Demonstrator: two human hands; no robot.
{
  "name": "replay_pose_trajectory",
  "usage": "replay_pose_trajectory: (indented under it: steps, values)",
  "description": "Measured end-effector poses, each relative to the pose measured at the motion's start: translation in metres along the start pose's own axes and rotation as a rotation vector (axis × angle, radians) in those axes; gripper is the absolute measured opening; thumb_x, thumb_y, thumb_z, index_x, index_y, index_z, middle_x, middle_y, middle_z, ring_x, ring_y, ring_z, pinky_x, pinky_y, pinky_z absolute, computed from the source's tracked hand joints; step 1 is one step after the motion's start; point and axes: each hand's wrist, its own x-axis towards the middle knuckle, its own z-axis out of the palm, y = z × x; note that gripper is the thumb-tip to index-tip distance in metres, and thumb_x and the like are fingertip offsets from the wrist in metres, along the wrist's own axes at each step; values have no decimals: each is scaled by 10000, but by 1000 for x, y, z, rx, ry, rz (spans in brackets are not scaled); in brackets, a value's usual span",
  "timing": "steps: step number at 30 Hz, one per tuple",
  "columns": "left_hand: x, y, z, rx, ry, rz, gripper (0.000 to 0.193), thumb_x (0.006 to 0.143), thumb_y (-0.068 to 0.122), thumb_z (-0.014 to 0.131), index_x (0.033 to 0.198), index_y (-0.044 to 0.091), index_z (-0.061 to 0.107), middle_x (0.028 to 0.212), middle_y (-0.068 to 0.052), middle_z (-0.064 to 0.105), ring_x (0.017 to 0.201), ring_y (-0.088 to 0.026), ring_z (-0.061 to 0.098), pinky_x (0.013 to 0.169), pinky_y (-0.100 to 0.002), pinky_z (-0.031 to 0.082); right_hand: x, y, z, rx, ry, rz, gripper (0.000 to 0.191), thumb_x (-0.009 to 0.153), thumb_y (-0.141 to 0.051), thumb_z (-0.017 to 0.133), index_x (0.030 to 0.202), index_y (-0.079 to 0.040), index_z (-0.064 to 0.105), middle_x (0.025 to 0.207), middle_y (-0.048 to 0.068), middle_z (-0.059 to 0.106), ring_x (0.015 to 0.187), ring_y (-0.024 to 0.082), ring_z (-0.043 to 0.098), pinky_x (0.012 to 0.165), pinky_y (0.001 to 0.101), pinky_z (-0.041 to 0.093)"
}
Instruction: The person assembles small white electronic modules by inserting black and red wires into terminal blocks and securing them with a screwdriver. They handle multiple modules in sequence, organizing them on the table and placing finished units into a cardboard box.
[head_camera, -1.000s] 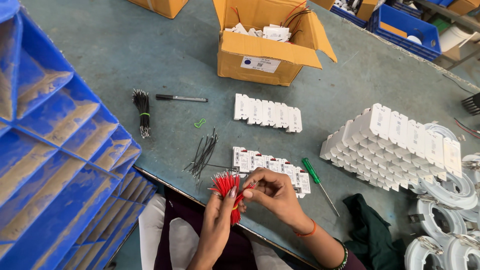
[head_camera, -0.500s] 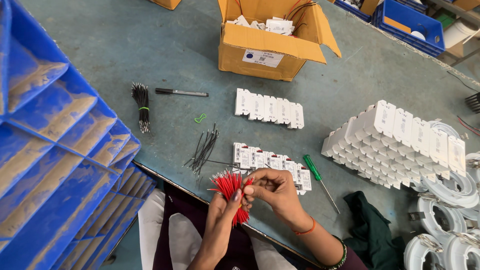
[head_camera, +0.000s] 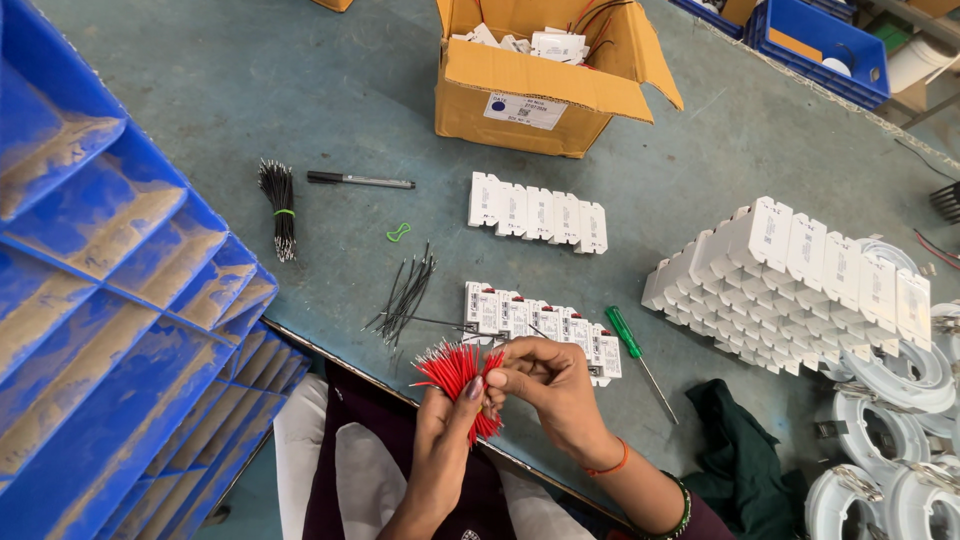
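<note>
My left hand (head_camera: 447, 428) grips a bundle of short red wires (head_camera: 452, 366) that fan out above my fingers, at the near edge of the grey table. My right hand (head_camera: 548, 388) pinches at the top of the same bundle, fingertips on one wire. Just beyond my hands lies a row of white plastic modules (head_camera: 540, 318). Loose black wires (head_camera: 405, 295) lie to the left of that row. A green-handled screwdriver (head_camera: 630, 340) rests to the right.
A second row of white modules (head_camera: 537, 213), a big stack of white modules (head_camera: 800, 275), an open cardboard box (head_camera: 545, 85), a black marker (head_camera: 360, 181), a tied black wire bundle (head_camera: 280, 208), stacked blue bins (head_camera: 110, 330), white reels (head_camera: 890, 440), dark cloth (head_camera: 745, 450).
My hands have stayed at the table edge with the red wires; my right fingers have shifted slightly on the bundle. The camera view has tilted a little.
</note>
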Motion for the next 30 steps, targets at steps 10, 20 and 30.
replay_pose_trajectory:
  steps: [10, 20, 30]
  values:
    - [0, 2, 3, -47, -28, -6, 297, 1052, 215, 531, 1152, -51, 615, 989, -85, 674, 895, -112, 606, 836, -305, 501, -4, -5, 5, 10, -38, -39, 71, 918, 39, 724, 978, 54, 689, 847, 113, 736, 724, 144, 699, 674, 290, 581]
    - [-1, 5, 2, 49, -35, 30, 300, 1049, 229, 542, 1135, -48, 621, 970, -75, 680, 880, -102, 612, 802, -288, 506, -3, -5, 6, 13, -43, -21, 89, 935, 2, 718, 1005, 40, 679, 826, 90, 730, 721, 128, 686, 673, 282, 568]
    - [-1, 7, 2, 66, -29, 32, 316, 1050, 239, 547, 1134, -58, 617, 950, -81, 676, 858, -101, 609, 785, -287, 507, -2, -2, 5, -6, -30, -25, 87, 940, -11, 718, 996, 39, 675, 812, 88, 724, 706, 126, 684, 664, 283, 570]
